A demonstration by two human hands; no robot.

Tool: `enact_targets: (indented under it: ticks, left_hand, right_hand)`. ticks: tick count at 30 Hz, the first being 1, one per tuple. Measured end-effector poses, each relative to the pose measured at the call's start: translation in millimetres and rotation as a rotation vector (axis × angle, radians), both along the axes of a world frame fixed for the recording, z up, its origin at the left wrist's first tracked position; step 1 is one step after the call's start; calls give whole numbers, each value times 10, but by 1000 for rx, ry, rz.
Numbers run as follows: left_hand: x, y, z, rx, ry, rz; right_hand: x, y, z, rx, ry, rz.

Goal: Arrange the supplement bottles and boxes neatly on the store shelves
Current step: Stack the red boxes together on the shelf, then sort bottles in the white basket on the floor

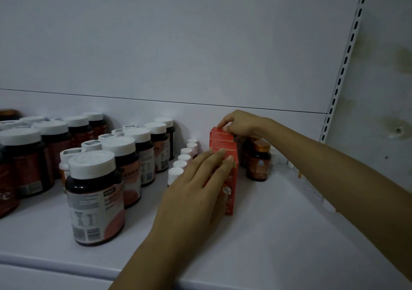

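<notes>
Your left hand [196, 191] lays straight, open fingers [214, 162] flat against the front of the red boxes [223, 140]; your right hand [242, 122] pinches the rearmost box's top.

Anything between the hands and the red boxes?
Nothing visible. The left hand lies flat on the front red box; the right hand pinches the rear red box at its top. Beside the row stand small white-capped bottles and brown bottles.

Pretty dim, bluish cast. Soft shadows by the bottles [93, 198] left of the red boxes [224, 147], labels mushy. The slotted rail [343, 66] right of them bows.
</notes>
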State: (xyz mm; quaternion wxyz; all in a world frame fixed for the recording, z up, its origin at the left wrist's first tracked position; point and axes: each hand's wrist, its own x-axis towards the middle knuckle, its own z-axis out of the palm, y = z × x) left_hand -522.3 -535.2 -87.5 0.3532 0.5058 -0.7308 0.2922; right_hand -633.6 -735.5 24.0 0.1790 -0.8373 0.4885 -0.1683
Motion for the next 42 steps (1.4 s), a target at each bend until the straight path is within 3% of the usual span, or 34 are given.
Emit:
enact_targets:
  ticks: [10,16,22,25,28,32,39,42]
  left_hand:
    - [-5,5,10,2,-17,6]
    - [21,-47,-8,19,21,-37]
    - [-20,46,55,-69,111,-137]
    - [-28,154,89,-148,196,-200]
    - [34,328,152,-174,267,-221]
    - [267,626,298,-242,189,-197]
    - [795,944,487,-212,24,-221]
    - [971,1022,465,-217,-31,-247]
  right_hand:
    - [-56,-29,-18,-31,-28,62]
    - [-49,29,-51,-341,79,33]
    - [-77,553,50,-568,-186,108]
    - [-60,954,63,-634,-215,217]
    - [-12,1332,42,-695,-136,286]
    - [119,1683,35,-721,0,274]
    - [632,1828,-82,-753,463,188]
    - [828,1811,-132,-658,655,141]
